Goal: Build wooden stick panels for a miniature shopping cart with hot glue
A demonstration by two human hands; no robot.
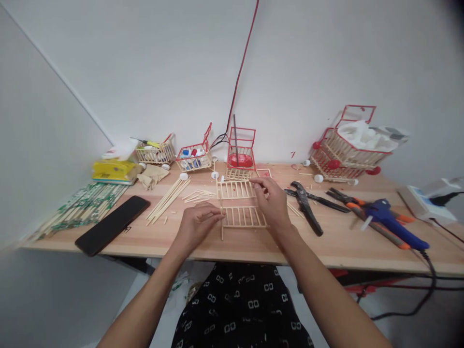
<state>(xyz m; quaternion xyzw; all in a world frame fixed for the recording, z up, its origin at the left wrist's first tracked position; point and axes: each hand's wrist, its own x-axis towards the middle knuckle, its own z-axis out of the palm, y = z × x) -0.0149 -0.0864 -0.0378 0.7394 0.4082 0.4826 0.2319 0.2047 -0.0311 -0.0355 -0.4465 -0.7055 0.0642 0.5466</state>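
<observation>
Two ladder-like panels of thin bamboo sticks, the far panel (237,197) and the near panel (244,225), lie one behind the other in front of me. A long bamboo stick (222,234) runs along their left ends. My left hand (198,226) has thumb and fingers pinched on this stick beside the near panel. My right hand (271,200) is closed at the far panel's upper right corner, its fingertips gripping the end there. That hand hides the right ends of both panels in part.
Loose bamboo sticks (168,200) and a black phone (112,224) lie left. Black cutters (306,208), pliers (357,210) and a blue glue gun (395,224) lie right. Small stick-built carts, including a red-framed cart (241,162) and a large cart (348,150), stand along the wall.
</observation>
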